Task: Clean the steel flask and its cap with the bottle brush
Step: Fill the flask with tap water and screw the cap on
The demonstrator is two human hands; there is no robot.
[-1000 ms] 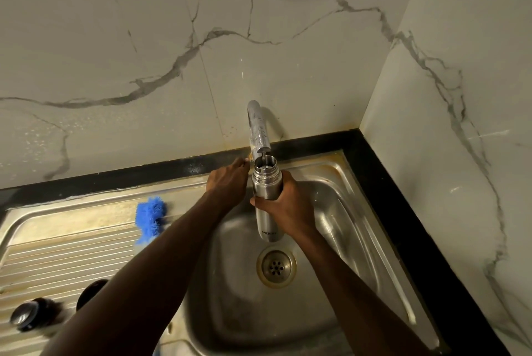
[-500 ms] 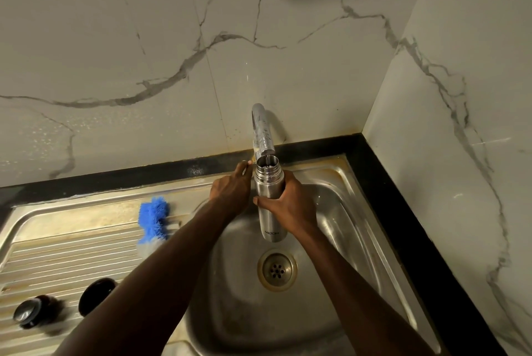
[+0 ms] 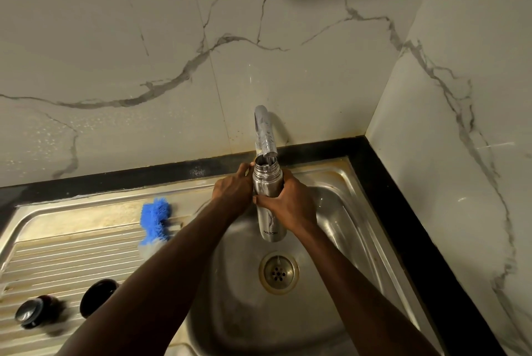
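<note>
The steel flask (image 3: 266,191) stands upright and uncapped over the sink basin, its mouth right under the tap spout (image 3: 265,132). A thin stream of water runs into it. My right hand (image 3: 290,208) grips the flask's body from the right. My left hand (image 3: 231,190) reaches in beside the flask's neck toward the tap's base; what its fingers touch is hidden. The blue bottle brush (image 3: 155,218) lies on the drainboard to the left. Two dark round cap pieces (image 3: 28,316) (image 3: 96,298) sit on the drainboard at the front left.
The steel sink basin (image 3: 339,229) has its drain (image 3: 278,272) straight below the flask, with water trickling onto it. The ribbed drainboard (image 3: 66,257) lies left. A black counter edge (image 3: 403,211) and marble walls close in behind and on the right.
Both hands and the flask have stayed under the spout. A trickle of water now shows at the drain.
</note>
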